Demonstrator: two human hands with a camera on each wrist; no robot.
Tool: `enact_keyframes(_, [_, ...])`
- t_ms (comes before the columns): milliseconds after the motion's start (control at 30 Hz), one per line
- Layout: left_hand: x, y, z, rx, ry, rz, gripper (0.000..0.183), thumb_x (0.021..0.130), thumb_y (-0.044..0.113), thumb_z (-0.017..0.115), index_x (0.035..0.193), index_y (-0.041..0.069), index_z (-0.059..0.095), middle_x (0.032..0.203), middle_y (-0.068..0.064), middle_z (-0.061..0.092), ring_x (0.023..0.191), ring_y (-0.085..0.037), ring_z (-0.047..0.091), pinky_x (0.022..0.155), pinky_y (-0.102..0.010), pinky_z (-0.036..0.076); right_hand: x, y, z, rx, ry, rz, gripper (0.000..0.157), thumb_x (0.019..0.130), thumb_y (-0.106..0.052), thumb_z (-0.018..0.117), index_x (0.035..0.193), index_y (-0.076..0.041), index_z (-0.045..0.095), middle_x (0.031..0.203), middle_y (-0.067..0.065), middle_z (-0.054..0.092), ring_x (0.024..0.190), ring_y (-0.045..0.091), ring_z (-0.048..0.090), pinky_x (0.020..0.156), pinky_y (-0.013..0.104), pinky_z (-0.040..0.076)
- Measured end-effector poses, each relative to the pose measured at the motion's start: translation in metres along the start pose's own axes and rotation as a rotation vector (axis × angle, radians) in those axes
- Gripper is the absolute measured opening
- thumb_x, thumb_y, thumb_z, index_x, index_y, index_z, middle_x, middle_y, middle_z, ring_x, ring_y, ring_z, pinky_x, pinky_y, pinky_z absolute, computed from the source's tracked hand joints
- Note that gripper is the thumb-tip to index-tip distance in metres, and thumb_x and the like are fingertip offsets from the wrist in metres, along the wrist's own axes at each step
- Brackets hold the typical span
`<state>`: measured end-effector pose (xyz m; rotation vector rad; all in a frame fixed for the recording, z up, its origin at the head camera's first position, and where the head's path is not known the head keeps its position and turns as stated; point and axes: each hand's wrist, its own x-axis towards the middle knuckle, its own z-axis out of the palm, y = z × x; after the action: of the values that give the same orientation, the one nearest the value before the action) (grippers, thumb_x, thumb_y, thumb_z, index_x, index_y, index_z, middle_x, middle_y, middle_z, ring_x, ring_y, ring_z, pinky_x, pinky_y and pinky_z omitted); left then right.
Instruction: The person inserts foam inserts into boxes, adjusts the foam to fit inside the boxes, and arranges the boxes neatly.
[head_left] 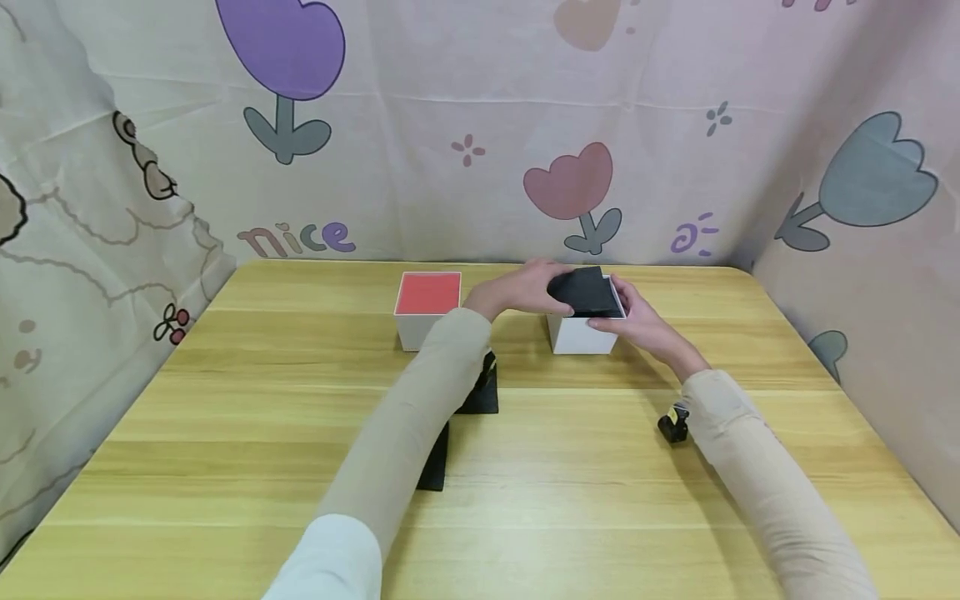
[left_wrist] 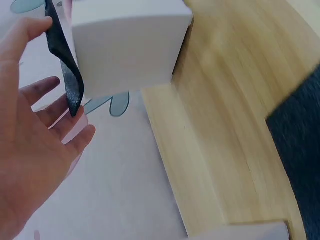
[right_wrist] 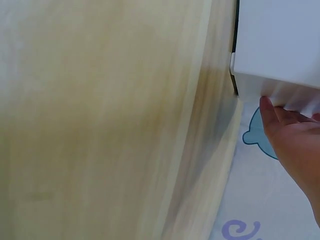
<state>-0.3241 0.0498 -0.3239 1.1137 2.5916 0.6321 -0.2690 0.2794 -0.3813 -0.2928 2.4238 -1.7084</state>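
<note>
My left hand [head_left: 525, 290] pinches a thin black sheet [head_left: 585, 292] over the top of a white box [head_left: 583, 337] at the back of the table. In the left wrist view the sheet [left_wrist: 65, 60] bends between thumb and fingers, close beside a box wall [left_wrist: 130, 55]. My right hand [head_left: 647, 327] grips the same box at its right side, its thumb near the front rim. The right wrist view has the fingertips against a wall of the box [right_wrist: 280, 50]. The sheet hides most of the box's inside.
To the left stands another white box with a red top [head_left: 427, 293]. Black flat pieces [head_left: 486, 398] lie partly hidden under the left forearm. A small black object with a yellow mark [head_left: 672, 425] lies by the right forearm. A patterned cloth [head_left: 420, 183] hangs behind the table.
</note>
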Motion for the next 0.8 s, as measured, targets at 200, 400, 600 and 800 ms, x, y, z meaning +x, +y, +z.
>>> enact_keyframes(200, [0.011, 0.006, 0.005, 0.026, 0.023, -0.008, 0.075, 0.086, 0.038, 0.065, 0.149, 0.010, 0.037, 0.149, -0.012, 0.036, 0.132, -0.025, 0.033, 0.105, -0.034, 0.032, 0.002, 0.004, 0.000, 0.007, 0.000, -0.003, 0.094, 0.089, -0.007, 0.066, 0.153, -0.001, -0.002, 0.157, 0.022, 0.013, 0.140, 0.032, 0.022, 0.112, 0.046, 0.023])
enact_keyframes(400, [0.015, 0.006, 0.010, -0.003, 0.036, -0.025, 0.075, 0.086, 0.039, 0.065, 0.149, 0.009, 0.037, 0.149, -0.013, 0.035, 0.133, -0.025, 0.033, 0.106, -0.034, 0.032, 0.002, 0.004, 0.000, 0.013, 0.007, -0.005, 0.092, 0.089, -0.007, 0.066, 0.153, -0.001, 0.000, 0.156, 0.021, 0.015, 0.140, 0.030, 0.022, 0.113, 0.045, 0.021])
enact_keyframes(600, [0.017, -0.001, 0.019, -0.096, 0.044, 0.004, 0.074, 0.087, 0.035, 0.066, 0.149, 0.006, 0.036, 0.148, -0.011, 0.037, 0.130, -0.020, 0.037, 0.105, -0.027, 0.031, 0.001, 0.003, 0.002, 0.005, 0.009, -0.010, 0.090, 0.089, -0.008, 0.066, 0.152, 0.001, 0.002, 0.154, 0.024, 0.018, 0.140, 0.032, 0.023, 0.113, 0.045, 0.022])
enact_keyframes(800, [0.017, -0.005, 0.024, -0.154, 0.052, 0.020, 0.076, 0.086, 0.033, 0.070, 0.148, 0.005, 0.037, 0.150, -0.009, 0.037, 0.132, -0.018, 0.036, 0.106, -0.024, 0.030, 0.000, -0.001, 0.002, -0.004, 0.006, -0.003, 0.090, 0.089, -0.007, 0.066, 0.153, -0.001, 0.002, 0.153, 0.025, 0.021, 0.137, 0.034, 0.028, 0.111, 0.046, 0.026])
